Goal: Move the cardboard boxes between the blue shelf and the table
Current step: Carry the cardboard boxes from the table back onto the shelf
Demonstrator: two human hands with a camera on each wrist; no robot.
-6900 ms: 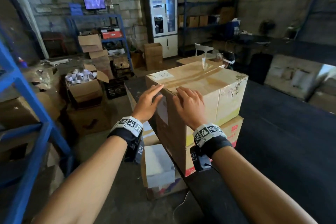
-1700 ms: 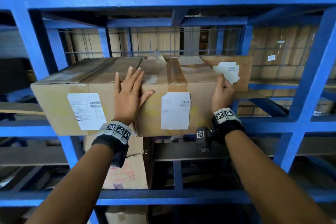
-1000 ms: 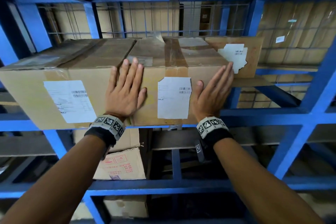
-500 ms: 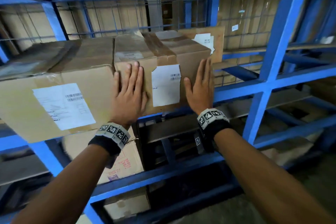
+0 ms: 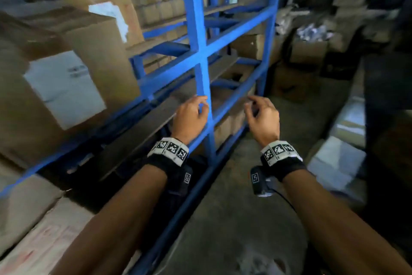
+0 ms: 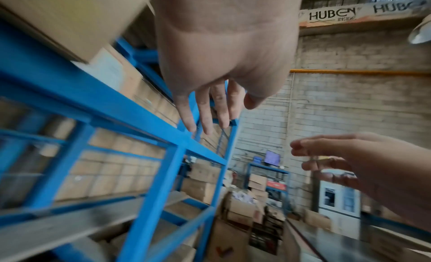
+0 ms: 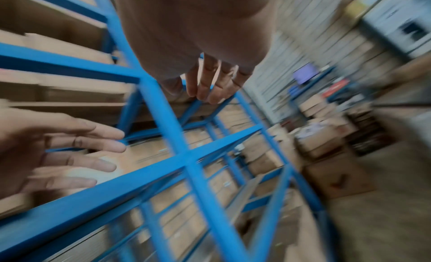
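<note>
With the cardboard box resting on the blue shelf, up and left of the left hand, both grips hang loosely curled and empty; right hand beside it; next, I judge, another box from the tabletop rightward

- The blue shelf is a frame of blue metal posts and rails with several levels.
- A cardboard box bearing a white label stands on an upper level at the left.
- Smaller cardboard boxes lie on its lower levels.
- The concrete floor carries more cardboard boxes beyond the shelf's end.
</note>
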